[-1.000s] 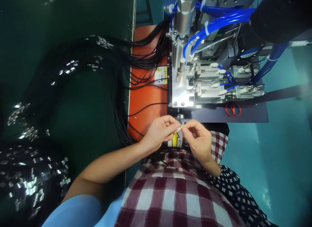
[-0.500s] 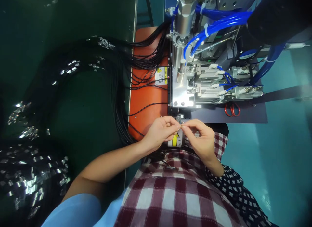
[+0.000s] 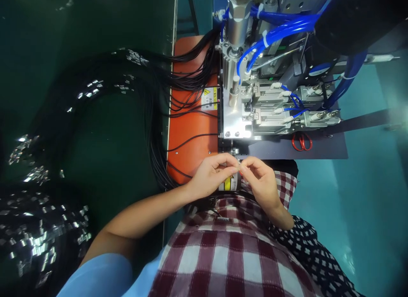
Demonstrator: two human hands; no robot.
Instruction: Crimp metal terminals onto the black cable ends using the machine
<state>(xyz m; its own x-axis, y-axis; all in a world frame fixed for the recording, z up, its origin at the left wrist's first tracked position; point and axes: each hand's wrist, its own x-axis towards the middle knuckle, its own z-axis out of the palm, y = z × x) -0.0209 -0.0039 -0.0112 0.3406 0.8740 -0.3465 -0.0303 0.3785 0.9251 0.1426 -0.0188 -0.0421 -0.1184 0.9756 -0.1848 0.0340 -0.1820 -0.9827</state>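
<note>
My left hand (image 3: 215, 172) is closed in a pinch, its thumb and forefinger meeting at the front edge of the machine. Right beside it, my right hand (image 3: 260, 178) pinches too, fingertips nearly touching those of the left. Whatever lies between the fingertips is too small to make out. Below the hands, a label with a yellow arrow (image 3: 227, 184) is partly covered. Just beyond the fingertips stands the metal machine (image 3: 237, 129) with its cylinders. Several thin black cables (image 3: 194, 137) run across the orange panel (image 3: 188, 161) to the left of the machine.
A large bundle of black cables with shiny ends (image 3: 38, 241) lies on the dark green table (image 3: 105, 144) at left. Red-handled scissors (image 3: 301, 142) rest on the grey plate (image 3: 331, 148) at right. Blue air hoses (image 3: 287, 29) arch over the machine.
Both hands stay pinched together. The left fingertips have shifted slightly right, and the left hand's other fingers show less. The whole view has moved a little.
</note>
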